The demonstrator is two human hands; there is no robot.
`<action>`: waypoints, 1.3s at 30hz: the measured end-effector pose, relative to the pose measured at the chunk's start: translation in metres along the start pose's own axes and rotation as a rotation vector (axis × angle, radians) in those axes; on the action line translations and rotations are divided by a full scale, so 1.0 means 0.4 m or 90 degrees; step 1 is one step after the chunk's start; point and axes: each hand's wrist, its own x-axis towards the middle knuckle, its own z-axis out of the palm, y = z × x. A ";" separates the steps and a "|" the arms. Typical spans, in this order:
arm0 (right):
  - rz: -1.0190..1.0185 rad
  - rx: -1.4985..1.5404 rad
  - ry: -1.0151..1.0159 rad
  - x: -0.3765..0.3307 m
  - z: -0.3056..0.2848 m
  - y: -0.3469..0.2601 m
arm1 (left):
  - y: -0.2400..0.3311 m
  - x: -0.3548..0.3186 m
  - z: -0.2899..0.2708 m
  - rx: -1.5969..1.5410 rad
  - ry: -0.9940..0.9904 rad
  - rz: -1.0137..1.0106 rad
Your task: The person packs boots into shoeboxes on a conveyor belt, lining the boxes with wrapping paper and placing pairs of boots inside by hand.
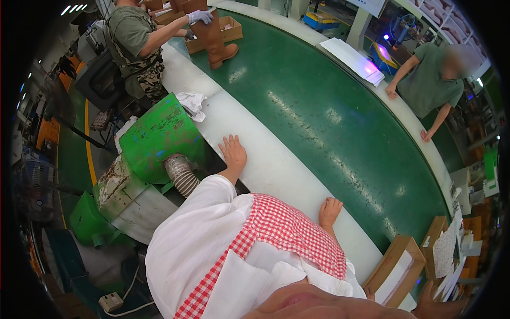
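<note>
My left hand (232, 154) lies palm down on the white ledge (271, 159) beside the green conveyor belt, open, its fingers spread and holding nothing. Further right along that ledge rests my right hand (330, 211), its fingers curled in, with nothing showing in them. Close to my left arm stands a worn green metal hood (159, 141) with a ribbed flexible duct (182, 175). Crumpled white paper or cloth (192, 105) lies at the hood's upper edge.
The green belt (303, 122) runs past the ledge. Far left, a gloved co-worker (135, 37) handles brown boots (210, 40) by an open carton (232, 29). Across the belt another person (433, 80) leans on the far ledge near white sheets (353, 59). Open boxes (396, 271) stand lower right.
</note>
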 end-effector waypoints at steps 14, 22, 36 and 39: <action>0.015 0.011 -0.022 0.000 -0.003 -0.002 | -0.003 -0.004 -0.003 -0.009 0.007 0.007; 0.013 0.014 -0.018 -0.001 0.000 0.000 | -0.002 -0.002 0.000 -0.012 0.009 -0.002; 0.011 0.004 -0.016 -0.001 -0.002 -0.001 | -0.003 -0.003 -0.001 -0.012 0.011 0.007; 0.007 0.005 -0.013 0.001 -0.006 -0.004 | -0.001 -0.004 -0.003 -0.012 0.012 0.008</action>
